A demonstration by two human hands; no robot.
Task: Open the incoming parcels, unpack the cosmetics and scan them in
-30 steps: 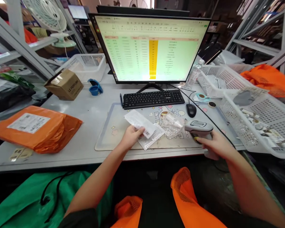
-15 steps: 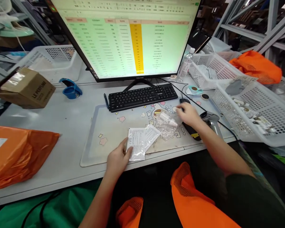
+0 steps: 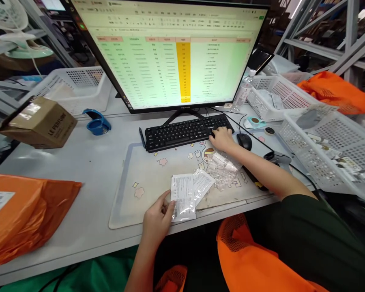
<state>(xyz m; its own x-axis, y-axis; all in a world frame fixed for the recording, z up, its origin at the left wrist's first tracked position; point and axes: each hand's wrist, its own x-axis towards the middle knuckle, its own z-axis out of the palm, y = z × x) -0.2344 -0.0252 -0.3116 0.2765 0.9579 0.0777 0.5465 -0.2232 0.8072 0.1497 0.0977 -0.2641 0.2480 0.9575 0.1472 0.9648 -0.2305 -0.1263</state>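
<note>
My left hand (image 3: 158, 217) pinches the lower left corner of a small clear packet with a white printed label (image 3: 183, 196) that lies on the desk mat (image 3: 146, 178). A second flat packet (image 3: 202, 182) overlaps it, and a crumpled clear bag (image 3: 223, 167) lies beside them. My right hand (image 3: 222, 138) rests with curled fingers on the right end of the black keyboard (image 3: 182, 132). The barcode scanner (image 3: 276, 157) lies on the desk by my right forearm, beside a black mouse (image 3: 245, 141).
A large monitor (image 3: 176, 52) shows a green spreadsheet. White baskets (image 3: 328, 150) of small items stand right, another basket (image 3: 76, 81) back left. A cardboard box (image 3: 41, 121), a blue tape dispenser (image 3: 97, 121) and an orange mailer (image 3: 24, 215) lie left. A water bottle (image 3: 243, 91) stands behind.
My right hand let go of the scanner and moved up to the keyboard's right end. My left hand set the labelled packet down flat on the mat. The view moved closer to the monitor.
</note>
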